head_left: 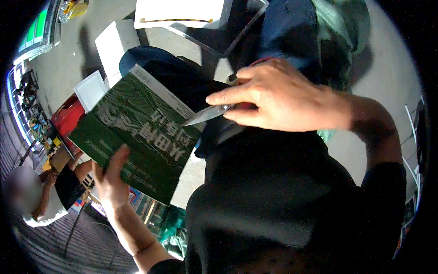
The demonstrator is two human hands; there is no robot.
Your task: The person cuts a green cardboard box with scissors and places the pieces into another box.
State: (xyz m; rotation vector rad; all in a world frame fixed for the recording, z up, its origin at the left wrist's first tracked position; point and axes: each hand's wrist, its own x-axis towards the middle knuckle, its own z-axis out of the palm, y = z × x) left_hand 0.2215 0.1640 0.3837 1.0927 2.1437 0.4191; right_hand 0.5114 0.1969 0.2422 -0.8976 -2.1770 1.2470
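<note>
My left hand (111,186) grips a flat, rectangular dark green package (132,137) by its lower left side, the thumb lying on its printed face. Pale lettering and thin line drawings cover that face, and a whitish band runs along the upper right edge. Whether it is a box or a book I cannot tell. In my right hand (285,96) is a pair of scissors (207,114) with red on the handles. Their blades look closed together, and the tip lies over the package's right edge. Fingers hide most of the handles.
A white box (116,48) and a small white tray (91,90) stand beyond the package. Farther up is a white panel (182,11) by a dark frame. A red object (68,116) sits at the left. Another person (50,192) is at the far left.
</note>
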